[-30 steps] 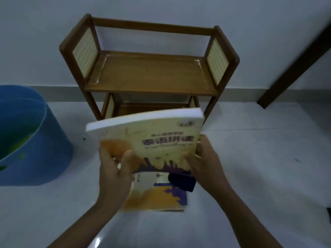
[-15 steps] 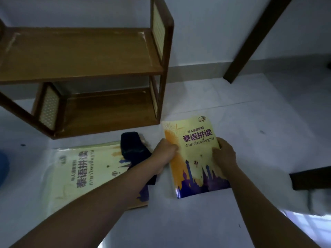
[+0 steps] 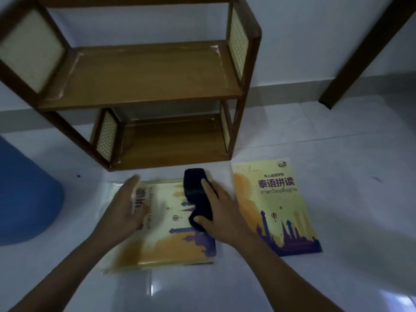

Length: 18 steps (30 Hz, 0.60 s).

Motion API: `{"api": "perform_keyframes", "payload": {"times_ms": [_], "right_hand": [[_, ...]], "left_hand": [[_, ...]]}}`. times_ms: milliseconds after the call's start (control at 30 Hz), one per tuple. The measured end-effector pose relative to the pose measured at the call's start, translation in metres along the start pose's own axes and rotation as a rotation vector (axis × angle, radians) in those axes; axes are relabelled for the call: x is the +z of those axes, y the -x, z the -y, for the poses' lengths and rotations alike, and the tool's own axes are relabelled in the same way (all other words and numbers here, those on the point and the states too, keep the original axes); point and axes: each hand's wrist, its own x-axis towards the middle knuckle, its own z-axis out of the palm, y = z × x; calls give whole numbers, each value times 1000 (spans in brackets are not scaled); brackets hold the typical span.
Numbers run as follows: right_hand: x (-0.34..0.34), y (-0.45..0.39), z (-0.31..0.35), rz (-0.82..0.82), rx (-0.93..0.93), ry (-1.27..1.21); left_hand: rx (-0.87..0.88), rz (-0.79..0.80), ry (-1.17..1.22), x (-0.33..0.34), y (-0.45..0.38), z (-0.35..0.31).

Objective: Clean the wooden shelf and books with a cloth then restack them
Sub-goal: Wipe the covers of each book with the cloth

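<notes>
A two-tier wooden shelf (image 3: 144,77) with cane side panels stands against the wall, both tiers bare. On the floor in front lies a stack of yellow books (image 3: 166,224). A dark cloth (image 3: 195,190) rests on the stack's right part, and my right hand (image 3: 221,212) lies over the cloth, thumb and fingers around it. My left hand (image 3: 125,210) is flat and blurred over the stack's left side, fingers apart. A single yellow book (image 3: 274,206) with purple skyline art lies flat to the right of the stack.
A blue plastic tub (image 3: 24,194) stands on the white tile floor at the left. A dark wooden leg (image 3: 360,52) slants down to the floor at the upper right. A white wall with a grey skirting runs behind the shelf.
Both hands have left the single book, which now lies on the floor at the right. My right hand has come onto the cloth on the stack, and my left hand onto the stack's left side.
</notes>
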Motion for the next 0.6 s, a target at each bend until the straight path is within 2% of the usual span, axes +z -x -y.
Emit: {"api": "perform_keyframes", "payload": {"times_ms": [33, 100, 200, 300, 367, 400, 500, 533, 600], "right_hand": [[2, -6, 6, -1, 10, 28], [-3, -15, 11, -105, 10, 56], [-17, -19, 35, -217, 12, -24], [-22, -15, 65, -340, -30, -179], [-20, -9, 81, -354, -51, -214], [-17, -7, 85, -368, -52, -152], [-7, -5, 73, -475, -19, 332], [-1, -5, 65, -459, -16, 426], [14, -8, 44, -322, -51, 374]], "left_hand": [[-35, 21, -3, -17, 12, 19], [-65, 121, -106, -34, 31, 56], [-82, 225, -273, -41, 52, 98], [-18, 276, -362, -40, 53, 105], [57, 300, -452, -37, 52, 107], [93, 316, -487, -37, 52, 111], [111, 339, -507, -27, 51, 117], [99, 320, -486, -24, 50, 119], [83, 286, -465, -18, 49, 121]]}}
